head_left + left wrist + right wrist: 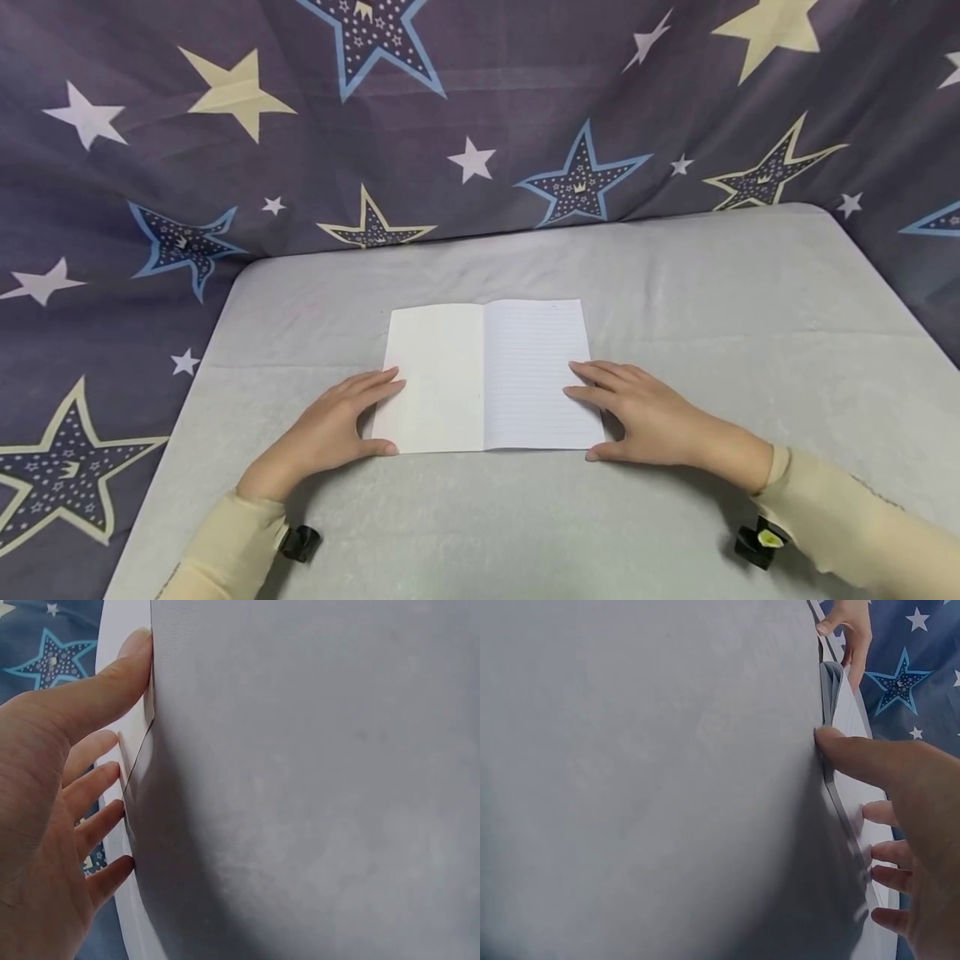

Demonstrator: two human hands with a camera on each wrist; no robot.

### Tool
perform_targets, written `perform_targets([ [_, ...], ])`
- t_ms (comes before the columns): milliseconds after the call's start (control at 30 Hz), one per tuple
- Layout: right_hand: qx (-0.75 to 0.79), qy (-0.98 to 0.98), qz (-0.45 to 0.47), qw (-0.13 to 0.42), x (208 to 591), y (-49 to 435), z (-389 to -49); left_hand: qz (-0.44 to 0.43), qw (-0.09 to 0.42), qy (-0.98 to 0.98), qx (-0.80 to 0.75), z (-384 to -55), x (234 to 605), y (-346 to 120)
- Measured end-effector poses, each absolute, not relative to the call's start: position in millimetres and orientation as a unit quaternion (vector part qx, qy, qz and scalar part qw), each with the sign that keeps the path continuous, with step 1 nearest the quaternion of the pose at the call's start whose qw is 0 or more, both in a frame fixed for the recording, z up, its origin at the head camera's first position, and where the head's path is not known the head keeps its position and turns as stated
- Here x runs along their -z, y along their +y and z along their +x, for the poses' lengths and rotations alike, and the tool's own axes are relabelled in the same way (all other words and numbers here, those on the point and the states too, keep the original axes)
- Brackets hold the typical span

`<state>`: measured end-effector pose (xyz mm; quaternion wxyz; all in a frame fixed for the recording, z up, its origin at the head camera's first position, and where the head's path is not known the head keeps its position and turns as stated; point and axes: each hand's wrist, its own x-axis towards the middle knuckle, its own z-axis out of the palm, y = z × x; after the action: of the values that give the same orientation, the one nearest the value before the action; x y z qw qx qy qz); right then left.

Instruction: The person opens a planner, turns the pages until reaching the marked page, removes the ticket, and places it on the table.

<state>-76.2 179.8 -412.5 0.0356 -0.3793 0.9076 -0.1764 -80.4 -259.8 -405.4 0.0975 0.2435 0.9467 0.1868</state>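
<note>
An open notebook (pixel 483 400) lies on the grey cloth, its blank left page (pixel 435 375) beside a faintly ruled right page (pixel 528 367). My left hand (pixel 330 427) rests at the left edge, fingertips on the page's side and thumb at the near corner. At the opposite edge, my right hand (pixel 656 419) touches the ruled page with spread fingers, its thumb by the near right corner. In the right wrist view the pages (pixel 845 712) bulge up near the spine, and the right thumb (pixel 855 754) lies along the notebook's near edge.
A grey cloth (pixel 480 525) covers the table under the notebook. Behind and to both sides hangs a dark curtain (pixel 510 92) printed with stars. Small black devices (pixel 300 543) sit at both sleeve cuffs, close over the cloth.
</note>
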Motion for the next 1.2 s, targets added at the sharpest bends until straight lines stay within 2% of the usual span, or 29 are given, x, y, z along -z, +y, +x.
perform_targets([
  [333, 0.192, 0.896, -0.400, 0.011, 408.6, 179.0, -75.9, 0.245, 0.090, 0.947, -0.190, -79.1, 405.2, -259.7],
  [600, 0.217, 0.837, -0.489, -0.114, 403.8, 180.9, -82.9, 0.243, 0.089, 0.947, -0.190, -77.7, 403.6, -259.8],
  [700, 0.207, 0.829, -0.501, -0.138, 403.3, 182.5, -85.4, 0.241, 0.091, 0.948, -0.189, -78.0, 404.0, -260.1],
  [867, 0.206, 0.846, -0.477, -0.120, 406.4, 183.9, -87.5, 0.241, 0.095, 0.948, -0.187, -79.0, 405.9, -260.3],
  [1200, 0.268, 0.884, -0.382, -0.043, 413.3, 177.7, -104.1, 0.240, 0.095, 0.947, -0.189, -79.6, 406.8, -260.8],
])
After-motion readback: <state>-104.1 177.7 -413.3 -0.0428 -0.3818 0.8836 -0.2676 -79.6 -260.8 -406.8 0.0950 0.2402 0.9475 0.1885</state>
